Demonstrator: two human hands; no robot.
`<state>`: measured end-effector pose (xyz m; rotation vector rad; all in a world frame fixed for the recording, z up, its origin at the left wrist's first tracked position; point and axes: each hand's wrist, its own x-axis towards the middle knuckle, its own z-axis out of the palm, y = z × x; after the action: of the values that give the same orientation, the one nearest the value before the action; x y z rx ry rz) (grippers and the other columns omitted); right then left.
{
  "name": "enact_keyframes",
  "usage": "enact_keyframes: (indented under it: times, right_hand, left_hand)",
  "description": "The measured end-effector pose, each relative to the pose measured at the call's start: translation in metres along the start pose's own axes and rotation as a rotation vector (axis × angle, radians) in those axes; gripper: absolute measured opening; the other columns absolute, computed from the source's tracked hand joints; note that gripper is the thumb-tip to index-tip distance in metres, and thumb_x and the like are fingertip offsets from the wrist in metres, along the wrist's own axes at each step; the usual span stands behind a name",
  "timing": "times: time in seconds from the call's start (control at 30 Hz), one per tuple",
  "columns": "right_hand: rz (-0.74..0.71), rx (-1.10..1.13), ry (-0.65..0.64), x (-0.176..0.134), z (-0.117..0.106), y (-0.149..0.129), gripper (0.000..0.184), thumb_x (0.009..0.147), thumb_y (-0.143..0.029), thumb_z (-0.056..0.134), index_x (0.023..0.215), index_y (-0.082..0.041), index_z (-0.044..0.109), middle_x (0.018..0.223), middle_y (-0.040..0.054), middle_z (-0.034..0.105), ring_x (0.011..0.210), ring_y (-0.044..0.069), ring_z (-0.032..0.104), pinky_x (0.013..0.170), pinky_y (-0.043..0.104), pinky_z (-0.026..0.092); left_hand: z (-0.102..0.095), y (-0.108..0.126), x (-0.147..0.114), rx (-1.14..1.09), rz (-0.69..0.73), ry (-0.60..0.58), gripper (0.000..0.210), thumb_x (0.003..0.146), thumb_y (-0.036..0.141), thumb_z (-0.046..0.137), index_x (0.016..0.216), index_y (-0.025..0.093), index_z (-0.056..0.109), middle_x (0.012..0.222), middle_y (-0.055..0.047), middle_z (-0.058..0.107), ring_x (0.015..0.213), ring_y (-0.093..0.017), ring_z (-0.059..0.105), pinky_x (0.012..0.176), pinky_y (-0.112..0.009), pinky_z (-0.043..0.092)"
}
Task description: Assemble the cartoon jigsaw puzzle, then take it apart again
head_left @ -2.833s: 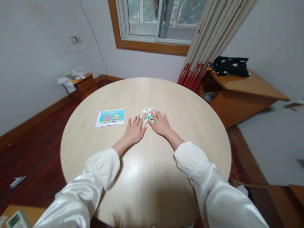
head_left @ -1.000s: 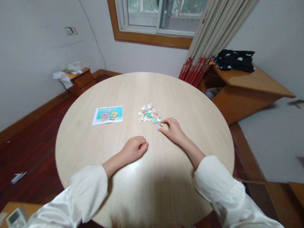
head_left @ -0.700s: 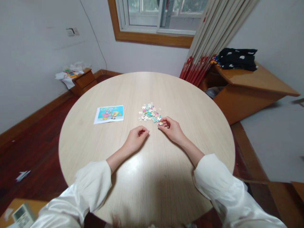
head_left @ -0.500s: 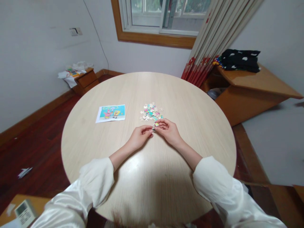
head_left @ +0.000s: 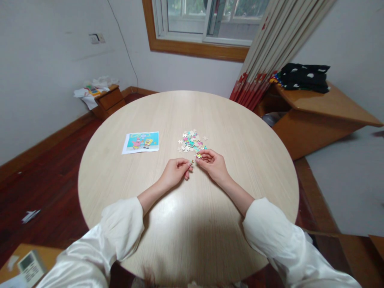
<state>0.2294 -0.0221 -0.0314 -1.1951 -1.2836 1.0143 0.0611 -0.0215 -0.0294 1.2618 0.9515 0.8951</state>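
Between the thumb and finger of my left hand (head_left: 175, 173) is a small puzzle piece (head_left: 192, 162), its colours hard to make out. My right hand (head_left: 213, 165) is closed in a loose pinch around puzzle pieces (head_left: 198, 156) with some yellow on them. A short gap separates the two hands' fingertips. Just beyond them lies a loose pile of jigsaw pieces (head_left: 189, 142), some with pale backs up, others showing teal and pink. To the left, a printed cartoon picture (head_left: 143, 141) with a pink and a yellow figure rests flat.
Everything lies on a round pale wooden table (head_left: 186, 224). A remote control (head_left: 31, 267) sits on a surface at the lower left. At the right stands a wooden desk (head_left: 318, 120) with black patterned cloth (head_left: 305, 78). A curtain (head_left: 276, 48) hangs beside the window.
My left hand has drawn slightly left and down, holding its puzzle piece, so the fingertips that met before are now apart. The right hand has barely moved.
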Motion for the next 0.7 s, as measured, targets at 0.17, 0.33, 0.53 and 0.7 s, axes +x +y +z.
enact_keyframes:
  times: [0.17, 0.33, 0.53, 0.7]
  right_hand:
    - [-0.244, -0.329, 0.059, 0.019, -0.007, 0.01, 0.018, 0.074, -0.03, 0.064, 0.089, -0.02, 0.065, 0.09, 0.0047, 0.069, 0.08, 0.018, 0.062, 0.079, 0.035, 0.05]
    - [-0.332, -0.473, 0.068, 0.047, -0.004, 0.017, 0.018, 0.075, -0.023, 0.063, 0.093, -0.02, 0.066, 0.093, 0.0072, 0.069, 0.088, 0.022, 0.062, 0.084, 0.04, 0.049]
    - [-0.333, -0.663, 0.051, 0.052, -0.007, 0.026, 0.047, 0.076, -0.027, 0.064, 0.121, -0.02, 0.058, 0.12, 0.013, 0.061, 0.113, 0.027, 0.054, 0.098, 0.047, 0.043]
    - [-0.262, -0.911, -0.058, 0.038, -0.006, 0.028, 0.084, 0.078, -0.051, 0.062, 0.147, -0.014, 0.03, 0.149, 0.0215, 0.034, 0.141, 0.035, 0.026, 0.11, 0.054, 0.027]
  left_hand:
    - [-0.011, -0.006, 0.018, 0.157, 0.137, 0.171, 0.019, 0.078, 0.026, 0.061, 0.089, 0.012, 0.068, 0.07, -0.005, 0.07, 0.051, -0.012, 0.059, 0.052, -0.023, 0.046]
    - [-0.02, -0.009, 0.048, 0.383, 0.269, 0.26, 0.017, 0.081, 0.02, 0.056, 0.09, 0.013, 0.069, 0.074, -0.005, 0.071, 0.068, -0.016, 0.066, 0.069, -0.028, 0.05]
    - [-0.029, -0.011, 0.05, 0.759, 0.43, 0.319, 0.022, 0.082, 0.021, 0.059, 0.099, 0.013, 0.068, 0.086, -0.008, 0.069, 0.079, -0.019, 0.062, 0.077, -0.034, 0.05]
    - [-0.036, -0.017, 0.044, 1.072, 0.513, 0.242, 0.056, 0.083, 0.033, 0.061, 0.133, 0.01, 0.048, 0.138, -0.022, 0.048, 0.129, -0.032, 0.043, 0.106, -0.048, 0.036]
